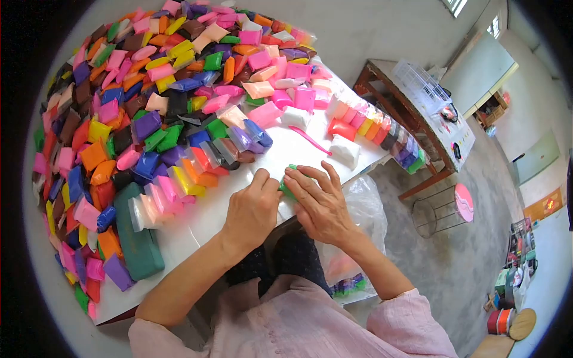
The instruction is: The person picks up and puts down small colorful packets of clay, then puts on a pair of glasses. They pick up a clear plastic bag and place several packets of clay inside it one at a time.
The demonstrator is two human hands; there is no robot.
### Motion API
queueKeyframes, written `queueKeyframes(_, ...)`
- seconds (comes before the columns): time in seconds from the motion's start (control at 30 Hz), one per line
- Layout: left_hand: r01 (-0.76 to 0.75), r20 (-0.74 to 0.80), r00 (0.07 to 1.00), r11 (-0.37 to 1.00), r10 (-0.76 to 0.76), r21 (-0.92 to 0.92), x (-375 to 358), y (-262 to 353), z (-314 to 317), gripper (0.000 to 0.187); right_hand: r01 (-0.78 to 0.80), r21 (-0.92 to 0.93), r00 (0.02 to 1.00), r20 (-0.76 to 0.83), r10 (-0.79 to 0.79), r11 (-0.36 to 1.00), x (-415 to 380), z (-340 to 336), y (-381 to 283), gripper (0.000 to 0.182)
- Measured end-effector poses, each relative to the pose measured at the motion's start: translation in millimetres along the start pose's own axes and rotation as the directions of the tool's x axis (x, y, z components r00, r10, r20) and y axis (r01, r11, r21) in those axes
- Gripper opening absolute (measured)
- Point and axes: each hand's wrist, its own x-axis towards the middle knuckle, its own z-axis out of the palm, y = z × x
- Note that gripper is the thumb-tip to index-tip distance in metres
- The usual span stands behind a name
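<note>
A small green packet [289, 184] is between my two hands at the front edge of the white table [203, 222]. My left hand [255, 203] has its fingers curled against the packet's left side. My right hand [317, 200] lies over its right side, fingers bent and partly covering it. Just beyond my hands are a pink curved strip [309, 141] and a white packet [344, 150]. To the left, a row of coloured packets [179, 185] stands side by side; another row [382, 128] runs along the right of the table.
A large heap of coloured packets [149, 107] covers the left and back of the table, with a dark green box [136, 235] near it. A clear plastic bag [365, 209] hangs at the right edge. Further right stand a wire stool [441, 212] and a wooden table [418, 101].
</note>
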Motion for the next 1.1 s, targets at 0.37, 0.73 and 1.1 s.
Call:
queueKeyframes(0.37,0.020,-0.016,1.000,1.000,-0.020,-0.010,0.4,-1.9,0.3,0.006,-0.045,0.057,0.997,0.063,0.042,0.997,-4.9,-18.2,18.0,0.047)
queueKeyframes(0.73,0.045,-0.020,0.999,0.998,-0.046,-0.041,0.7,-1.2,-1.0,0.005,0.065,-0.002,0.997,-0.036,-0.065,0.998,1.5,-22.2,13.1,0.048)
queueKeyframes(1.1,0.063,0.043,0.997,0.998,-0.062,-0.022,1.5,-1.8,-4.9,0.007,0.122,-0.002,0.992,-0.013,-0.122,0.993,4.5,-9.9,13.7,0.046)
